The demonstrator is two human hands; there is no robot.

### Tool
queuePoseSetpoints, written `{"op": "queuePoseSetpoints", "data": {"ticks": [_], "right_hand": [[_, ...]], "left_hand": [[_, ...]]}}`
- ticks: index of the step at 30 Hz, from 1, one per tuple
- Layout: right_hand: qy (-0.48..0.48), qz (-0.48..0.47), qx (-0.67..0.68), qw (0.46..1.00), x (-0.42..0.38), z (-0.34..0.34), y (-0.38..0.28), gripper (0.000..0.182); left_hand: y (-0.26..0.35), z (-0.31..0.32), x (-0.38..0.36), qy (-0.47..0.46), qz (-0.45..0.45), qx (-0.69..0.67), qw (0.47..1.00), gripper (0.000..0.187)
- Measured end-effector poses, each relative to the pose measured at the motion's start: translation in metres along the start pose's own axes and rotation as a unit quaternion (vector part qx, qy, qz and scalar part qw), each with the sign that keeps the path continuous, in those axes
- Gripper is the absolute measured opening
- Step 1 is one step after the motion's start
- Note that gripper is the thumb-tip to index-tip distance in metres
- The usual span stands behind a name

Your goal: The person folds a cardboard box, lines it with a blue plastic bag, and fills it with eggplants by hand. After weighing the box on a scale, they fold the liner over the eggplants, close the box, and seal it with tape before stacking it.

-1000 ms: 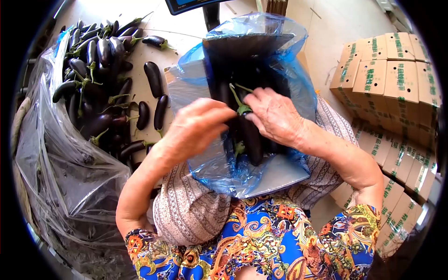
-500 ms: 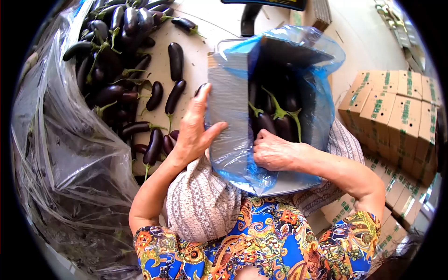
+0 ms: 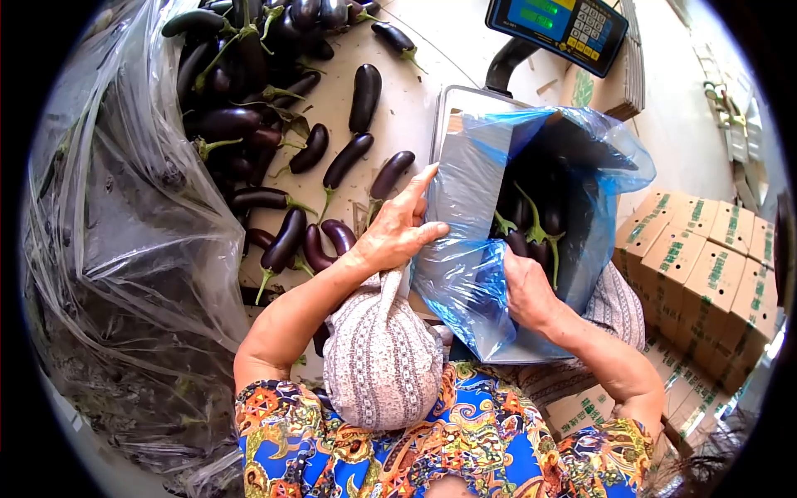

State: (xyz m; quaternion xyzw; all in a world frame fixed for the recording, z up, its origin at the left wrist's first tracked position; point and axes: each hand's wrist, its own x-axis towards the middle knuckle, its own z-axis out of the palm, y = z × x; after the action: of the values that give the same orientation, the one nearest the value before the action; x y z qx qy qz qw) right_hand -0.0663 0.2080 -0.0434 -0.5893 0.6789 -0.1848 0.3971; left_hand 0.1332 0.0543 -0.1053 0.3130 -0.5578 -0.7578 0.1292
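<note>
A cardboard box (image 3: 471, 178) lined with a blue plastic bag (image 3: 465, 278) stands tilted toward me on a scale platform (image 3: 446, 104). Inside it lie several dark purple eggplants (image 3: 516, 241) with green stems. My left hand (image 3: 400, 226) rests against the box's left side, thumb and index finger spread, holding nothing. At the near part of the opening, my right hand (image 3: 531, 290) has its fingers closed on the blue plastic bag; its fingertips are partly hidden. Just beyond my left hand lies a loose eggplant (image 3: 392, 174).
A heap of eggplants (image 3: 228, 124) covers the left floor beside a clear plastic sheet (image 3: 149, 241). The scale's display (image 3: 558, 29) stands at the top. Printed cartons (image 3: 697, 274) are stacked at right, and flattened cardboard (image 3: 627, 75) leans behind the display.
My right hand has come back from the eggplants in the box to the bag's near edge. My view has shifted, bringing the scale display into sight. My left hand stays by the box's side.
</note>
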Motion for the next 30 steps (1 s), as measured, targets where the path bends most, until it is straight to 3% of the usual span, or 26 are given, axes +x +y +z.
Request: {"op": "queuePoseSetpoints", "data": {"ticks": [1, 3, 6, 8, 11, 14, 15, 17, 18, 19, 20, 23, 24, 25, 29, 30], "right_hand": [[0.024, -0.038, 0.023, 0.999, 0.006, 0.003, -0.002, 0.019], [-0.018, -0.015, -0.138, 0.990, 0.009, 0.008, -0.003, 0.015], [-0.032, -0.048, -0.404, 0.913, 0.018, 0.011, -0.008, 0.007], [-0.030, -0.086, -0.449, 0.889, 0.034, 0.004, -0.006, 0.014], [0.010, -0.111, -0.364, 0.925, 0.066, 0.006, 0.021, 0.022], [0.040, -0.065, -0.296, 0.952, 0.075, 0.015, 0.039, 0.030], [0.032, -0.055, -0.273, 0.960, 0.074, 0.014, 0.042, 0.031], [0.100, -0.062, -0.257, 0.959, 0.062, 0.027, 0.046, 0.027], [0.137, -0.055, -0.252, 0.957, 0.051, 0.033, 0.045, 0.025], [0.175, -0.088, -0.200, 0.960, 0.044, 0.035, 0.032, 0.022], [0.196, -0.086, -0.223, 0.951, 0.039, 0.039, 0.038, 0.024], [0.213, -0.051, -0.270, 0.938, 0.041, 0.044, 0.049, 0.028], [0.220, -0.032, -0.267, 0.938, 0.042, 0.051, 0.055, 0.036], [0.220, -0.022, -0.232, 0.947, 0.041, 0.048, 0.047, 0.039], [0.158, -0.067, -0.057, 0.983, 0.021, 0.007, 0.038, 0.048], [0.196, -0.116, -0.111, 0.967, 0.022, -0.016, 0.027, 0.040]], "left_hand": [[-0.007, 0.001, 0.001, 0.010, 0.023, -0.003, 1.000, 0.086], [-0.017, 0.000, 0.002, 0.015, 0.048, -0.013, 0.999, 0.087], [-0.017, -0.005, 0.000, 0.002, 0.039, 0.011, 0.999, 0.085], [-0.012, -0.009, -0.003, -0.026, -0.005, 0.041, 0.999, 0.083], [-0.011, -0.009, -0.010, -0.011, 0.038, 0.036, 0.999, 0.080], [-0.006, -0.013, -0.020, -0.012, 0.031, 0.063, 0.997, 0.067], [0.011, -0.016, -0.030, -0.017, 0.001, -0.015, 1.000, 0.056], [-0.009, -0.036, -0.042, 0.083, 0.078, 0.066, 0.991, 0.039], [-0.031, -0.052, -0.047, 0.175, 0.083, 0.105, 0.975, 0.039], [-0.026, -0.065, -0.061, 0.250, 0.030, 0.180, 0.951, 0.040], [-0.064, -0.092, -0.071, 0.299, 0.061, 0.360, 0.881, 0.042], [-0.152, -0.147, -0.127, 0.278, -0.021, 0.580, 0.766, 0.059], [-0.166, -0.153, -0.141, 0.230, -0.172, 0.602, 0.745, 0.069], [-0.179, -0.156, -0.150, 0.224, -0.208, 0.620, 0.723, 0.076], [-0.186, -0.163, -0.156, 0.260, -0.227, 0.560, 0.753, 0.077], [-0.188, -0.166, -0.152, 0.273, -0.223, 0.541, 0.764, 0.076]]}}
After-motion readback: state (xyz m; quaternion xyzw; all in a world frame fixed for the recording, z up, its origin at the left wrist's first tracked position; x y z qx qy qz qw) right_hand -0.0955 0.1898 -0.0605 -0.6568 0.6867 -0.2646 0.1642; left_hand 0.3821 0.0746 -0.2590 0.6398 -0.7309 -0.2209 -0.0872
